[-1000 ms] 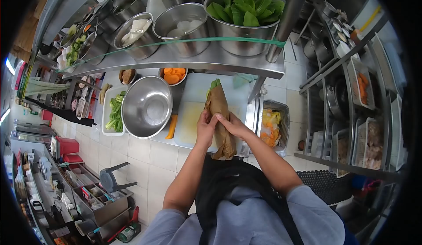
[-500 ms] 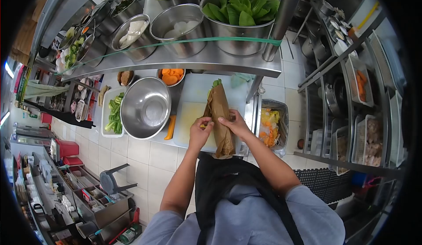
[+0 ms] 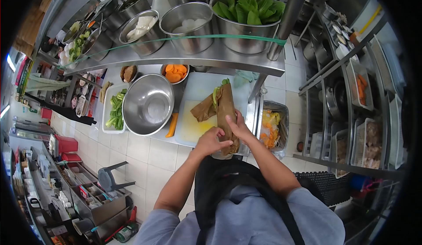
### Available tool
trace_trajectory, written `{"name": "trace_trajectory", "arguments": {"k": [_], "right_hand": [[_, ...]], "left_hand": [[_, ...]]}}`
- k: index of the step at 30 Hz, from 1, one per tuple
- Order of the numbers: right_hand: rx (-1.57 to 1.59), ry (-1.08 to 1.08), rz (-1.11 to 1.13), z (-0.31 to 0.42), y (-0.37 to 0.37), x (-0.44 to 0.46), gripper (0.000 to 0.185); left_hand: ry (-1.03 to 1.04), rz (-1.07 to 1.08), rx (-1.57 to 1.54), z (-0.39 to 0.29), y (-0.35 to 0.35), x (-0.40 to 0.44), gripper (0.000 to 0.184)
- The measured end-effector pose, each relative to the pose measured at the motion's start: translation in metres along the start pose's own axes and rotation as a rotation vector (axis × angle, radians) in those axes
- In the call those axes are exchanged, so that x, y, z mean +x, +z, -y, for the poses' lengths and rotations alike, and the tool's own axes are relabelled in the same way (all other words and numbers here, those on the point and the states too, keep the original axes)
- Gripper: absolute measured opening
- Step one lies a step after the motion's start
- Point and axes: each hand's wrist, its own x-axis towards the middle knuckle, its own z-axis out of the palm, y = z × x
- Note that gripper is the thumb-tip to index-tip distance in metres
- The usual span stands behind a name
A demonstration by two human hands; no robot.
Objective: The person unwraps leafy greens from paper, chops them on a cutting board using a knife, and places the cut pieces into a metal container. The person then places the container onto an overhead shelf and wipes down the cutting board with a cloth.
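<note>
Brown paper (image 3: 227, 106) is partly opened over the cutting board (image 3: 200, 84), one flap loose leftward, the rest wrapped around greens (image 3: 225, 82). Our right hand (image 3: 239, 127) grips its right side; our left hand's (image 3: 211, 143) fingers curl at its near end, hold unclear.

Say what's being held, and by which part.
Brown paper wrap around green vegetables: right hand holds its lower right side; left hand at its lower left edge, grip unclear.

Room for my left hand (image 3: 210, 143) over bare board (image 3: 185, 130), left of the paper wrap (image 3: 227, 106). Steel bowl (image 3: 149, 106) and yellow handle (image 3: 172, 125) block farther left; shelf (image 3: 198, 66) overhangs the far end.
</note>
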Motion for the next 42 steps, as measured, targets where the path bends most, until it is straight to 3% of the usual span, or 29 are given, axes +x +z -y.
{"name": "trace_trajectory", "arguments": {"k": [3, 5, 9, 10, 12, 15, 17, 18, 20, 22, 24, 26, 27, 29, 31, 32, 34, 37, 38, 39, 41, 42], "right_hand": [[0.212, 0.073, 0.048, 0.010, -0.002, 0.002, 0.096], [0.206, 0.079, 0.067, 0.029, -0.007, -0.010, 0.090], [0.274, 0.082, 0.128, 0.030, -0.009, -0.017, 0.075], [0.310, 0.101, 0.151, 0.031, -0.011, -0.018, 0.071], [0.323, 0.126, 0.140, 0.032, -0.008, -0.018, 0.072], [0.359, 0.143, 0.147, 0.020, -0.012, -0.014, 0.073], [0.300, 0.148, 0.164, 0.027, -0.014, -0.016, 0.073], [0.297, 0.149, 0.138, 0.032, -0.013, -0.017, 0.079], [0.151, 0.108, 0.108, 0.024, -0.018, -0.013, 0.083], [0.008, 0.074, -0.007, 0.040, -0.015, -0.016, 0.098], [-0.066, 0.006, -0.034, 0.041, -0.016, -0.010, 0.102], [-0.140, -0.061, -0.057, 0.036, -0.012, -0.006, 0.106], [-0.176, -0.120, -0.121, 0.030, -0.008, -0.004, 0.110], [-0.222, -0.181, -0.181, 0.016, -0.006, 0.005, 0.113], [0.071, -0.095, -0.020, 0.013, -0.012, 0.025, 0.107], [0.067, -0.100, -0.019, 0.018, -0.018, 0.033, 0.107], [0.406, 0.209, 0.068, 0.042, -0.029, 0.041, 0.096], [0.470, 0.208, 0.176, 0.046, -0.047, 0.078, 0.089], [0.280, 0.192, 0.102, 0.030, -0.051, 0.093, 0.085], [0.279, 0.191, 0.097, 0.032, -0.050, 0.093, 0.085], [-0.526, -0.146, -0.179, 0.042, -0.037, 0.081, 0.092], [-0.573, -0.230, -0.225, 0.042, -0.023, 0.066, 0.110]], "left_hand": [[0.058, -0.095, 0.207, 0.009, 0.011, -0.001, 0.019], [-0.120, -0.086, 0.020, 0.016, 0.010, -0.002, 0.016], [-0.152, -0.225, 0.005, 0.019, 0.004, -0.011, 0.016], [-0.060, -0.316, -0.087, 0.021, 0.005, -0.012, 0.015], [0.031, -0.414, -0.186, 0.016, 0.014, -0.012, 0.015], [0.153, -0.554, 0.149, 0.002, 0.029, -0.012, 0.020], [0.041, -0.428, 0.048, 0.029, 0.029, -0.002, 0.024], [-0.068, -0.422, -0.166, 0.026, 0.018, -0.004, 0.022], [-0.080, -0.562, -0.098, 0.077, 0.007, -0.004, 0.020], [-0.250, -0.566, -0.021, 0.091, -0.015, -0.022, 0.021], [-0.308, -0.550, 0.026, 0.091, -0.019, -0.026, 0.026], [-0.210, -0.577, -0.127, 0.063, -0.015, -0.025, 0.055], [-0.213, -0.576, -0.131, 0.057, -0.012, -0.020, 0.055], [-0.142, -0.541, -0.029, 0.047, -0.007, -0.007, 0.077], [-0.109, -0.545, -0.019, 0.056, -0.004, 0.008, 0.078], [-0.073, -0.545, -0.002, 0.062, -0.004, 0.017, 0.080], [-0.139, -0.502, 0.071, 0.052, -0.018, 0.022, 0.074], [-0.194, -0.515, 0.278, 0.043, -0.034, 0.021, 0.061], [-0.174, -0.572, 0.411, 0.040, -0.039, 0.023, 0.054], [-0.169, -0.570, 0.410, 0.036, -0.042, 0.027, 0.054], [-0.028, -0.611, 0.368, 0.029, -0.048, 0.040, 0.048], [-0.026, -0.610, 0.362, 0.028, -0.050, 0.052, 0.048]]}}
